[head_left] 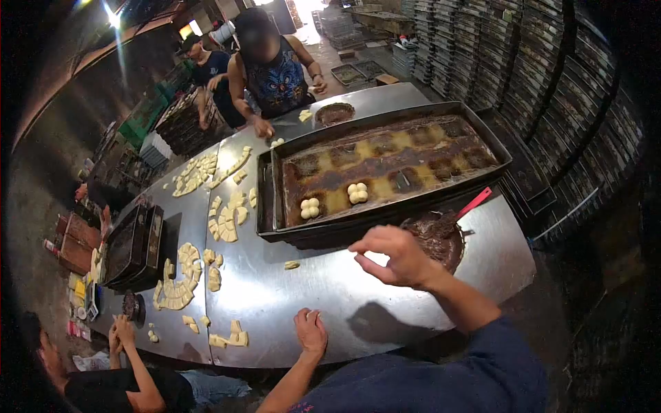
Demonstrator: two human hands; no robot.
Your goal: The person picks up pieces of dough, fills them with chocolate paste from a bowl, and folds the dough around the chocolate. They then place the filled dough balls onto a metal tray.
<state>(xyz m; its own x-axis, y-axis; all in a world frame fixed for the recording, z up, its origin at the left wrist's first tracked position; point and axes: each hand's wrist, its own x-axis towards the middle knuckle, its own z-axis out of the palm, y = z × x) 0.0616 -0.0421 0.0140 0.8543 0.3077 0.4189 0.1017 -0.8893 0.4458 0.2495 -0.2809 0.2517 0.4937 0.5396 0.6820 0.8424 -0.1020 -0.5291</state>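
My left hand (312,332) rests low on the metal table near its front edge, fingers curled in; what they hold, if anything, is hidden. My right hand (396,256) hovers in front of the bowl of dark brown paste (444,241), thumb and fingers bent with a gap between them and nothing visible inside. From that bowl sticks a red-handled spatula (475,202). Beyond my hands is a large greased baking tray (385,220), holding two clusters of pale dough balls (358,193). One small dough piece (292,265) lies between the tray and my left hand.
Cut dough pieces (180,279) spread across the table's left half. Smaller dark pans (134,248) are stacked farther left. A co-worker (272,72) stands across the table beside another paste bowl (335,114); another person (124,372) works at lower left. Tall tray stacks (496,62) line the right.
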